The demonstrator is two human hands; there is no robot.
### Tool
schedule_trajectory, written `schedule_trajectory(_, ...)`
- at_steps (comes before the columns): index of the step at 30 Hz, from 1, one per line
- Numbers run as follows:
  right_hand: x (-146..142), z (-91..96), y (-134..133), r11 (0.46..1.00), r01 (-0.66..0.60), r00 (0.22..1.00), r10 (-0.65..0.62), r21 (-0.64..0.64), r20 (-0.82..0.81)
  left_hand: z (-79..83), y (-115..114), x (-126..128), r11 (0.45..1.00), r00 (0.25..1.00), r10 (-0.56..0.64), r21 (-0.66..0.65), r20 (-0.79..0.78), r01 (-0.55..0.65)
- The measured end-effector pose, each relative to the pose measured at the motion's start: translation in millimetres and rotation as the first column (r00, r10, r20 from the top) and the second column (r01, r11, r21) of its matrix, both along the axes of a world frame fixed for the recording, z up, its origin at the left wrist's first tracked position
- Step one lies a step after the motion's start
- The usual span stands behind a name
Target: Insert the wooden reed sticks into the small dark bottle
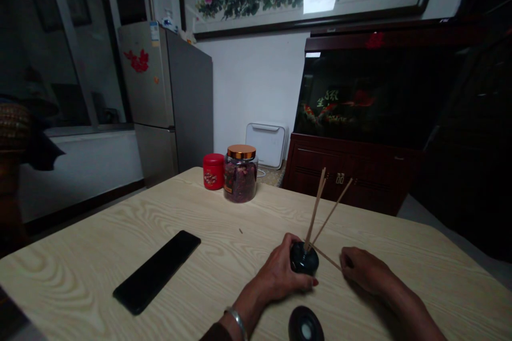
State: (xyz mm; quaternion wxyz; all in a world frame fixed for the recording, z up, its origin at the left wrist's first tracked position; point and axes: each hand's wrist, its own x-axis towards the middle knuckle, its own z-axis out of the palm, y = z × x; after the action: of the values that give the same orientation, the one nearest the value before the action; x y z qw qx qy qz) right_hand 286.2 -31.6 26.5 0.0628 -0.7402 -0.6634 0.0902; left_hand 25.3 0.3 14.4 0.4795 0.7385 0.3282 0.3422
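Observation:
My left hand point(280, 272) is wrapped round a small dark glass diffuser bottle point(304, 260) on the table. Several thin reed sticks point(318, 205) stand up out of its neck and lean right at different angles. Another thin stick point(327, 257) slants down from the bottle's neck to my right hand point(362, 268); its end is pinched between thumb and fingers. Whether its far tip is inside the neck or only beside it, I cannot tell. Close to me, below the bottle, lies a dark round piece point(306, 325) with a pale centre.
A long black flat object point(158, 270) lies on the wood-grain table point(100, 245) at left. Toward the back edge stand a red canister point(213, 171) and a copper-lidded jar point(240, 178) of dried purplish pieces. A tiny brown bit point(240, 230) lies mid-table. Beyond are a fridge point(192, 101) and fish tank point(368, 96).

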Motion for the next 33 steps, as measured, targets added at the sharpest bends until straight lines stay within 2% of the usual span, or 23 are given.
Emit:
schedule_trajectory(4, -3.0, -3.9, 0.3, 1.0, 0.002, 1.0, -0.002, 0.03, -0.02, -1.2, 0.5, 0.1, 1.0, 1.0, -0.001, 0.014, 0.0, 0.001)
schedule_trajectory(7, 0.6, 0.5, 0.6, 0.997, -0.004, 0.994, 0.013, 0.081, -0.108, -2.5, 1.0, 0.8, 1.0, 1.0, 0.011, 0.009, -0.009, -0.011)
schedule_trajectory(9, 6.6, 13.9, -0.6, 0.991, -0.024, 0.978, 0.052, 0.134, -0.204, -2.5, 0.7, 0.9, 1.0, 1.0, 0.018, 0.007, -0.01, -0.018)
schedule_trajectory(12, 12.6, 49.9, -8.0, 0.963, -0.019, 0.911, 0.127, 0.269, -0.391, -1.4, -0.2, 0.2, 1.0, 1.0, 0.014, 0.001, -0.009, -0.014)
schedule_trajectory(14, 8.7, 76.9, -16.2, 0.899, 0.173, 0.75, 0.144, 0.401, -0.646, -0.8, -0.5, -0.6, 1.0, 1.0, 0.005, 0.002, -0.009, -0.005)
schedule_trajectory(16, -3.1, 98.6, -24.6, 0.788, 0.419, 0.504, 0.21, 0.45, -0.838, -0.5, -0.4, -1.1, 1.0, 1.0, 0.007, 0.007, -0.009, -0.007)
schedule_trajectory(18, -19.7, 111.0, -30.5, 0.699, 0.558, 0.329, 0.309, 0.447, -0.893, -0.4, -0.3, -1.1, 1.0, 1.0, 0.008, 0.012, -0.011, -0.008)
schedule_trajectory(19, -28.1, 113.6, -32.1, 0.672, 0.588, 0.287, 0.348, 0.451, -0.893, -0.3, -0.2, -1.0, 1.0, 1.0, 0.009, 0.014, -0.012, -0.009)
schedule_trajectory(20, -35.9, 114.2, -32.6, 0.658, 0.596, 0.276, 0.371, 0.461, -0.887, -0.1, -0.2, -0.9, 1.0, 1.0, 0.01, 0.015, -0.014, -0.01)
schedule_trajectory(22, -48.4, 111.2, -31.5, 0.64, 0.587, 0.317, 0.382, 0.496, -0.868, 0.7, -0.4, -0.8, 1.0, 1.0, 0.008, 0.013, -0.014, -0.008)
schedule_trajectory(27, -65.5, 98.9, -26.2, 0.644, 0.506, 0.517, 0.306, 0.574, -0.799, 2.9, -1.1, -1.6, 1.0, 1.0, 0.009, 0.01, -0.025, -0.009)
schedule_trajectory(30, -73.0, 93.8, -23.9, 0.667, 0.443, 0.577, 0.3, 0.599, -0.76, 2.9, -1.6, -1.8, 1.0, 0.999, 0.015, 0.008, -0.033, -0.015)
schedule_trajectory(33, -79.2, 87.3, -20.0, 0.73, 0.345, 0.59, 0.32, 0.59, -0.741, 1.8, -2.2, -1.3, 1.0, 1.0, 0.014, 0.012, -0.019, -0.013)
